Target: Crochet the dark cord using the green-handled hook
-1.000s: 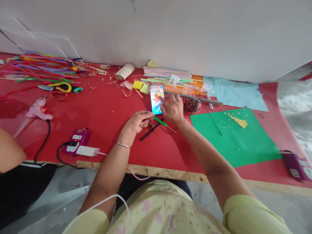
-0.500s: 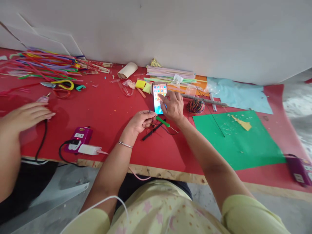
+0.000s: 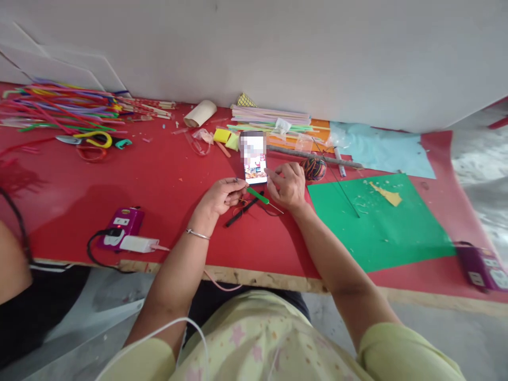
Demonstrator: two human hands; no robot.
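A phone [image 3: 254, 164] with a lit screen, partly pixelated, lies on the red table [image 3: 166, 185]. At its lower left edge, my left hand [image 3: 228, 194] has its fingers closed, pinching something too small to make out. My right hand [image 3: 289, 185] is just right of the phone, fingers curled but apart, holding nothing. Between my hands lies a green-handled hook tool [image 3: 257, 195] with a thin metal shaft. A black stick [image 3: 240, 215] rests below it beside thin dark yarn. A multicoloured yarn ball [image 3: 314, 168] sits right of my right hand.
Pipe cleaners [image 3: 71, 106], yellow-handled scissors [image 3: 93, 139] and a cardboard roll [image 3: 200, 113] are at the left and back. A purple power strip [image 3: 129, 225] and a glue bottle [image 3: 137, 244] lie front left. Green paper [image 3: 381, 227] covers the right. A person's arm [image 3: 11, 264] shows far left.
My right hand has moved off the phone screen to its right side. The phone's icons have given way to a white page with pictures. The other person's hand has left the table.
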